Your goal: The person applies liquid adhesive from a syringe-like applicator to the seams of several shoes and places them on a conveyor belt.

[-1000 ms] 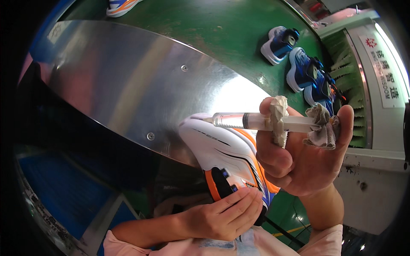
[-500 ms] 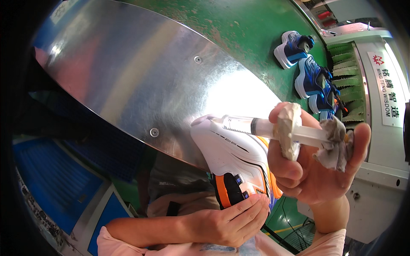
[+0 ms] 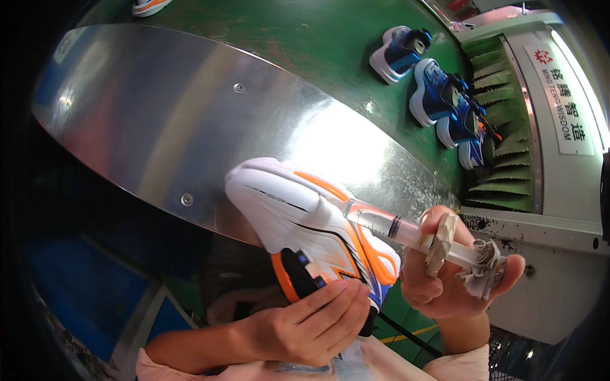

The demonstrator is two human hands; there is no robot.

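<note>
My left hand [image 3: 321,324] grips a white sneaker [image 3: 270,197] with orange, black and blue parts, fingers wrapped at its ankle end. The sneaker lies on its side, toe pointing up and left, over the near edge of a shiny metal plate [image 3: 127,114]. My right hand [image 3: 438,282] is closed around a clear plastic syringe [image 3: 375,221]; pale wrapping covers its flange and plunger end. The syringe's front end is at the seam between the upper and the sole, near the orange patch. Whether its tip touches is hard to tell.
Several blue-and-white sneakers [image 3: 435,92] stand on the green belt [image 3: 305,32] at the far right, before a machine opening with hanging green strips [image 3: 502,95]. Part of another shoe [image 3: 151,6] shows at the top left. Blue panels [image 3: 82,286] lie at the lower left.
The syringe end has moved from the sneaker's toe back along the sole edge toward the midfoot. The sneaker has turned to show more of its sole side. The whole view has shifted.
</note>
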